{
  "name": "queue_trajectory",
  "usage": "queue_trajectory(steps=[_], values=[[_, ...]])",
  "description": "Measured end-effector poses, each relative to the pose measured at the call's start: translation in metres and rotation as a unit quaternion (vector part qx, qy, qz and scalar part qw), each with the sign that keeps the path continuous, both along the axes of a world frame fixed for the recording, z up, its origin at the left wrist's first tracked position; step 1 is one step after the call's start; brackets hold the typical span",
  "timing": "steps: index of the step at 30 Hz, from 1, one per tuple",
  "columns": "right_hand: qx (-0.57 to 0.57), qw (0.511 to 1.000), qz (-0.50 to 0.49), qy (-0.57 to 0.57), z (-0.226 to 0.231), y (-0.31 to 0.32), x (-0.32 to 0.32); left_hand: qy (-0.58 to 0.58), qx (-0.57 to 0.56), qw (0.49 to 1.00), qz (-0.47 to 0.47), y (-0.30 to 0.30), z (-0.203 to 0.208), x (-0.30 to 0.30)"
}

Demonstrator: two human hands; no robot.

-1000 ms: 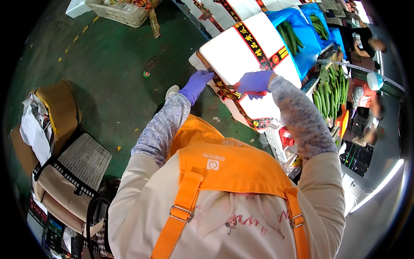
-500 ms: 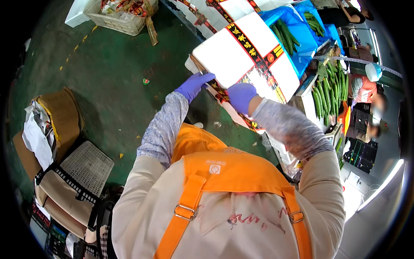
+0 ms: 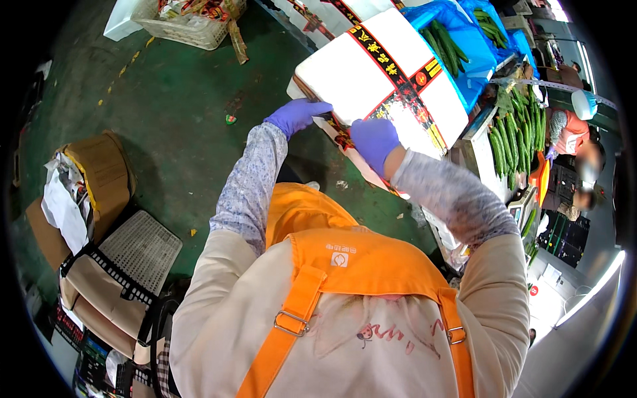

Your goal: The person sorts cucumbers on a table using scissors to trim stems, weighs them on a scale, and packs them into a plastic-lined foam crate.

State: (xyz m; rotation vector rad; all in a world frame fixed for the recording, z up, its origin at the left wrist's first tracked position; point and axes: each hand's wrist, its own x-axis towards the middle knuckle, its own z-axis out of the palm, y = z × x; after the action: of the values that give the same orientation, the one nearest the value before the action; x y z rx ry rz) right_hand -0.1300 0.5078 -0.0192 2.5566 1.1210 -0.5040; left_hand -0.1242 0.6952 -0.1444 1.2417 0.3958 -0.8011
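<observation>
A white foam box (image 3: 345, 69) with its lid on stands in front of me, crossed by black, red and yellow printed tape (image 3: 388, 63). At its near left corner, my left hand (image 3: 292, 117), in a purple glove, grips the edge, thumb over the top and fingers down the side. My right hand (image 3: 375, 144), gloved alike, is closed against the near edge of the lid. What its curled fingers hold is hidden. Between my hands, more printed tape (image 3: 340, 136) runs along the box's near side.
Blue plastic liners (image 3: 474, 63) with cucumbers (image 3: 444, 50) lie beyond the box, with more cucumbers (image 3: 514, 139) at right. A white basket of scraps (image 3: 189, 30) sits far left on the green floor. Cardboard (image 3: 109, 172) and a plastic crate (image 3: 142, 249) are at left. People (image 3: 574, 142) work at far right.
The whole view shifts slightly, the box appearing a little higher and to the right. Both hands stay at the box's near edge, and the right fingers look more tightly curled.
</observation>
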Motion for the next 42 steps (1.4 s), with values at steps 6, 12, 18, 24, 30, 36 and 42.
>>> queue_trajectory(steps=[6,12,18,24,30,36,42], values=[[-0.027,0.993,-0.058,0.101,0.065,-0.016,0.004,0.022,-0.184,0.981,0.051,-0.002,-0.024,-0.008],[-0.041,0.98,-0.035,0.19,0.078,-0.052,0.039,0.007,-0.195,0.979,0.057,-0.006,-0.027,-0.012],[-0.113,0.932,-0.124,0.322,0.077,-0.047,0.066,0.004,-0.134,0.991,0.0,0.002,-0.028,-0.006],[-0.158,0.971,-0.092,0.156,0.07,0.001,0.034,-0.005,-0.12,0.992,-0.044,0.01,-0.046,-0.003],[-0.067,0.989,0.013,0.129,0.01,0.012,0.013,0.006,-0.053,0.997,-0.046,0.018,-0.042,-0.01],[0.101,0.985,-0.019,0.141,0.037,-0.003,0.011,-0.009,-0.292,0.949,0.119,0.067,-0.031,0.002],[0.164,0.908,-0.316,0.221,0.042,-0.059,-0.061,-0.214,0.069,0.952,0.207,0.16,-0.061,0.093]])
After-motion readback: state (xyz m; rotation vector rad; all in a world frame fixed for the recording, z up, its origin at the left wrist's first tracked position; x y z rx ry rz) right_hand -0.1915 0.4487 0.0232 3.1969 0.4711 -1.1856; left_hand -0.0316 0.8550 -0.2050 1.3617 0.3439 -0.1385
